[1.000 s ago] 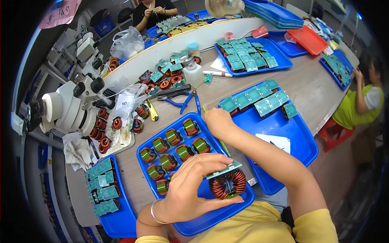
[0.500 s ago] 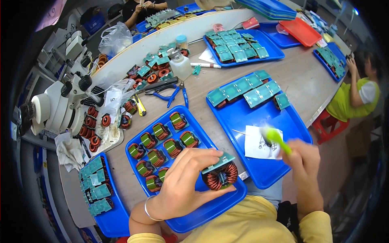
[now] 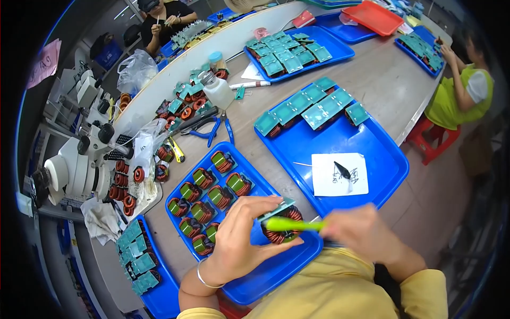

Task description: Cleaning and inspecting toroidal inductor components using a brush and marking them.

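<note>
My left hand [image 3: 238, 229] grips a copper-wound toroidal coil [image 3: 277, 237] by its edges, thumb below and fingers above. A small green circuit board [image 3: 280, 206] is fixed to the coil's upper side. My right hand [image 3: 357, 232] is closed around a lime-green brush [image 3: 292, 224], slightly blurred. Its head lies across the front of the coil; whether the bristles touch is hidden. Beneath my left hand is a blue tray [image 3: 265, 282] with several coils standing on boards, green bands [image 3: 219, 195] around their middles.
On the right, another blue tray [image 3: 390, 159] holds board-topped coils and a white paper [image 3: 324, 183] with a dark pointed piece. Blue pliers [image 3: 204, 134], a yellow cutter [image 3: 177, 151] and a bottle [image 3: 218, 91] lie beyond. Two people [image 3: 461, 95] work nearby. Another tray [image 3: 159, 287] stands left.
My right hand has swung left and down, bringing the brush from above the paper to the coil. My left hand keeps its hold. The view has shifted slightly.
</note>
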Action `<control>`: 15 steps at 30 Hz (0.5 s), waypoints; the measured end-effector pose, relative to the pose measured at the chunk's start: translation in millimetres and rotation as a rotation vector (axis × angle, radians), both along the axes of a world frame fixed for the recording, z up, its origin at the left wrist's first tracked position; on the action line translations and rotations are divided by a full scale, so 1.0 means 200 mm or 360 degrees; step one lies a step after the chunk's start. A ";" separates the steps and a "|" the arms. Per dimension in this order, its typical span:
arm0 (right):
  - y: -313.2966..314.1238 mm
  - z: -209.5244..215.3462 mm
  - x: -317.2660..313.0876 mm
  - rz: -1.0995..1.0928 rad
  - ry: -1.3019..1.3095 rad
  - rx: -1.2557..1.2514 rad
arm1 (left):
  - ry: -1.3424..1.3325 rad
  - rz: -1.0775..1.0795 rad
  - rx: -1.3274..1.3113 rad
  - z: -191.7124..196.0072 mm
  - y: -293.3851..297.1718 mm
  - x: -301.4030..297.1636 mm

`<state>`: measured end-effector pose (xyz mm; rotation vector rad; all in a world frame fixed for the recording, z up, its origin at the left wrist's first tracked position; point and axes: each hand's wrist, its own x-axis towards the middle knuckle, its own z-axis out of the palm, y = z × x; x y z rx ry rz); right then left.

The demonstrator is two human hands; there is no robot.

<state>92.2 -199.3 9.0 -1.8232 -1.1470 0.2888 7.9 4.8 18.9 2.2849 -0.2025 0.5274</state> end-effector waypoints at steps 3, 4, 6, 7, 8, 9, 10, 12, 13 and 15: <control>-0.03 0.00 0.01 -0.0715 0.0264 0.0172 | 0.0174 -0.0074 -0.0353 -0.02 0.02 -0.02; -0.04 -0.02 0.01 -0.0711 0.0266 0.0176 | 0.0204 -0.0203 -0.0659 -0.02 0.02 -0.02; -0.04 -0.06 0.00 -0.0382 0.0720 0.0411 | 0.0324 -0.0471 -0.1052 -0.05 0.05 -0.02; -0.02 -0.05 -0.01 -0.0388 0.0720 0.0417 | 0.0327 -0.0477 -0.1046 -0.04 0.04 -0.01; 0.02 -0.02 -0.03 -0.0248 0.0935 0.0414 | 0.0318 -0.0512 -0.1111 -0.05 0.04 -0.01; 0.05 0.00 -0.05 -0.0105 0.1149 0.0410 | 0.0310 -0.0548 -0.1176 -0.04 0.03 0.00; 0.07 -0.02 -0.06 0.0001 0.1177 0.0373 | 0.0323 -0.0546 -0.1129 -0.05 0.03 0.00; 0.10 -0.09 -0.07 0.0030 0.0987 0.0471 | 0.0337 -0.0565 -0.1075 -0.06 0.03 0.00; 0.11 -0.11 -0.08 0.0065 0.0795 0.0556 | 0.0345 -0.0576 -0.1028 -0.06 0.02 0.00; 0.09 -0.07 -0.08 0.0027 0.0768 0.0583 | 0.0374 -0.0588 -0.1022 -0.06 0.01 -0.01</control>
